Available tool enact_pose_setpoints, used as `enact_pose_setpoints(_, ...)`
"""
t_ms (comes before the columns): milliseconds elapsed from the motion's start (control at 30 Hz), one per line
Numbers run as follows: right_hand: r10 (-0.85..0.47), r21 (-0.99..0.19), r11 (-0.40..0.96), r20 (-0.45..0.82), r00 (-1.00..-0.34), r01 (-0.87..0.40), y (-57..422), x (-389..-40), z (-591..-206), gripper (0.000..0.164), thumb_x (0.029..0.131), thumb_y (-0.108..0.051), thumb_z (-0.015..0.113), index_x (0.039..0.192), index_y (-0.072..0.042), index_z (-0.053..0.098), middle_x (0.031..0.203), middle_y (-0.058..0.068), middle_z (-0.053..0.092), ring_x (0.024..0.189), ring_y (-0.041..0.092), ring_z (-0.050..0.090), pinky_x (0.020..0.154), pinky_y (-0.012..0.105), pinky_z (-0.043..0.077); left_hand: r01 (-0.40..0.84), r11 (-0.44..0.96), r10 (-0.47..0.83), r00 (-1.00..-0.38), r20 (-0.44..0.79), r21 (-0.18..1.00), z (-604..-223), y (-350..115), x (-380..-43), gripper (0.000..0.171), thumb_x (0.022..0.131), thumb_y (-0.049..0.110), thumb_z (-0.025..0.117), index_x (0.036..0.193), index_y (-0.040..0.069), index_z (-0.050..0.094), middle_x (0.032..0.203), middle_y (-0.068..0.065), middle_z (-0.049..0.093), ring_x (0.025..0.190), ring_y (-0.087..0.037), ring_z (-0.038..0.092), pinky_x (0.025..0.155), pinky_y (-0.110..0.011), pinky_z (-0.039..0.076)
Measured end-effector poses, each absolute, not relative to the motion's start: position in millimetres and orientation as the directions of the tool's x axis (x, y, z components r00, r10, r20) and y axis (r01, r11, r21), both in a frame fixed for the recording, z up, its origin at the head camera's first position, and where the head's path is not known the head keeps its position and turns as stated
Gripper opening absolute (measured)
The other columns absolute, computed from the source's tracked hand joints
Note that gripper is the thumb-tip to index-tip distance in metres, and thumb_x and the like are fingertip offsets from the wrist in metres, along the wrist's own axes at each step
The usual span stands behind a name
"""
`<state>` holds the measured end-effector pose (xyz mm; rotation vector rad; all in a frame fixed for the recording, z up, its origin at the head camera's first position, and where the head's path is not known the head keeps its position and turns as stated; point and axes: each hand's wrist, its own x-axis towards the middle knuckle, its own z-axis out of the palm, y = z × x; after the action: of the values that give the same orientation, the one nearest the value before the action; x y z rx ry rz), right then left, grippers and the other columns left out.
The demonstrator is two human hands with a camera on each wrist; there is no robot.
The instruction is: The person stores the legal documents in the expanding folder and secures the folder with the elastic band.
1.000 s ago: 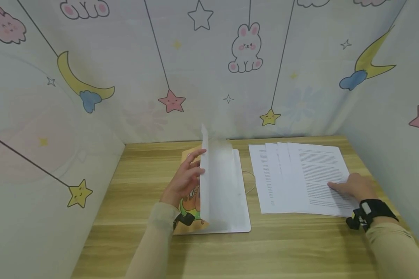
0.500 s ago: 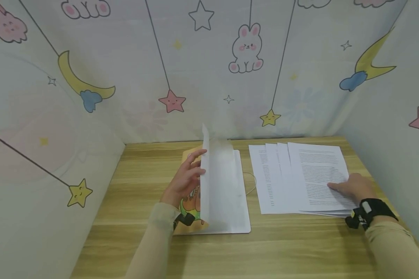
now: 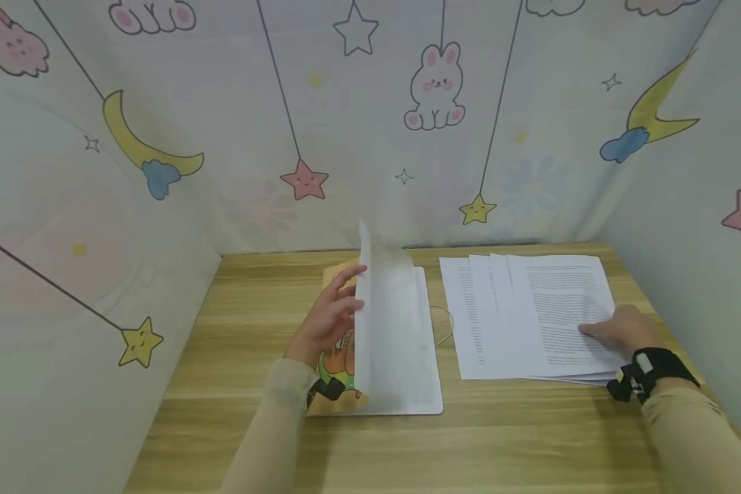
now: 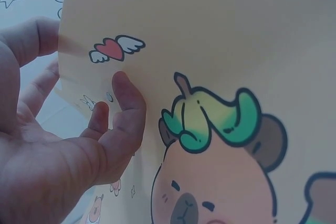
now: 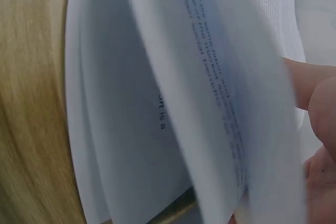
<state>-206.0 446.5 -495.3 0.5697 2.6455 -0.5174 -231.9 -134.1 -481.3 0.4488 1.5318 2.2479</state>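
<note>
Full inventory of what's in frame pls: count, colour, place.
Table: one, light wood grain, under everything
Folder: one, yellow-orange cartoon cover, white inside, left of the sheets, cover raised
Printed sheets: at least four, white with dark text, fanned on the table's right
Thin loop: one, pale, at the folder's right edge
Backdrop: panel count unclear, white with cartoon prints, behind and both sides
Wrist devices: two, black, one per wrist
Sleeves: two, beige, on the forearms
Left hand: one, bare, holding the cover's edge
Right hand: one, bare, gripping sheets
</note>
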Motion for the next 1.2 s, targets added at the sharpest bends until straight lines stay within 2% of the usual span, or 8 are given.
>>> enact_pose_setpoints(333,0.357,-0.344,0.791,-0.411,-0.839,0.505,442.5,-203.5,-496.3,0.102,0.082,-0.047,0.085,0.129,0.031,0.040,0.113,0.039,0.052,0.095,0.041,0.053,0.081,0.049,0.050,-0.134,-0.341,0.477,-0.878,0.048,0.930,-480.5,-134.6,-231.2,0.062,0.101,-0.003,0.051,0.158,0.015,0.038,0.140,-0.023,0.044,0.109,-0.027,0.055,0.083,-0.039,0.057)
enact_pose_setpoints(533,0.344,-0.381,0.769,-0.428,-0.835,0.513,446.0,-203.1,-493.8,0.115,0.077,-0.051,0.087,0.133,0.034,0.033,0.119,0.043,0.047,0.101,0.046,0.053,0.086,0.054,0.050,-0.131,-0.338,0.472,-0.880,0.047,0.932,-479.5,-134.3,-231.4,0.061,0.101,-0.004,0.051,0.157,0.016,0.040,0.141,-0.024,0.043,0.109,-0.027,0.055,0.083,-0.039,0.057)
enact_pose_setpoints(600,0.337,-0.388,0.765,-0.441,-0.832,0.515,449.3,-202.6,-494.0,0.114,0.077,-0.053,0.087,0.132,0.033,0.034,0.118,0.043,0.047,0.101,0.046,0.053,0.085,0.053,0.050,-0.133,-0.335,0.474,-0.880,0.045,0.933,-479.2,-134.0,-230.9,0.061,0.101,-0.004,0.051,0.157,0.017,0.041,0.142,-0.025,0.043,0.111,-0.028,0.055,0.084,-0.040,0.057)
enact_pose_setpoints(767,0.332,-0.408,0.765,-0.414,-0.847,0.499,457.5,-199.1,-497.4,0.091,0.084,-0.044,0.081,0.123,0.029,0.045,0.104,0.034,0.055,0.092,0.041,0.055,0.077,0.047,0.048,-0.135,-0.326,0.473,-0.880,0.038,0.936,-478.5,-133.1,-229.9,0.061,0.101,-0.004,0.051,0.158,0.017,0.040,0.145,-0.026,0.042,0.113,-0.029,0.055,0.085,-0.041,0.057)
enact_pose_setpoints(833,0.351,-0.410,0.758,-0.399,-0.847,0.507,459.9,-198.0,-499.6,0.083,0.089,-0.039,0.077,0.125,0.029,0.045,0.103,0.033,0.056,0.092,0.041,0.054,0.078,0.048,0.048,-0.133,-0.322,0.470,-0.882,0.036,0.938,-477.7,-132.7,-229.6,0.062,0.101,-0.004,0.051,0.158,0.017,0.039,0.144,-0.024,0.043,0.112,-0.028,0.055,0.084,-0.040,0.057)
enact_pose_setpoints(1000,0.386,-0.432,0.717,-0.406,-0.828,0.546,463.9,-196.7,-502.8,0.075,0.098,-0.028,0.066,0.138,0.028,0.037,0.122,0.043,0.050,0.103,0.047,0.053,0.087,0.055,0.047,-0.136,-0.316,0.466,-0.884,0.029,0.939,-476.4,-132.3,-229.7,0.063,0.100,-0.003,0.052,0.158,0.018,0.040,0.143,-0.024,0.045,0.110,-0.027,0.056,0.083,-0.040,0.057)
enact_pose_setpoints(1200,0.340,-0.508,0.692,-0.396,-0.853,0.512,471.2,-188.7,-504.8,0.068,0.101,-0.025,0.061,0.141,0.025,0.037,0.126,0.043,0.051,0.102,0.044,0.053,0.080,0.048,0.045,-0.146,-0.312,0.465,-0.885,0.017,0.939,-477.6,-131.7,-229.9,0.063,0.100,-0.003,0.052,0.158,0.018,0.041,0.137,-0.018,0.048,0.107,-0.025,0.055,0.082,-0.039,0.056)
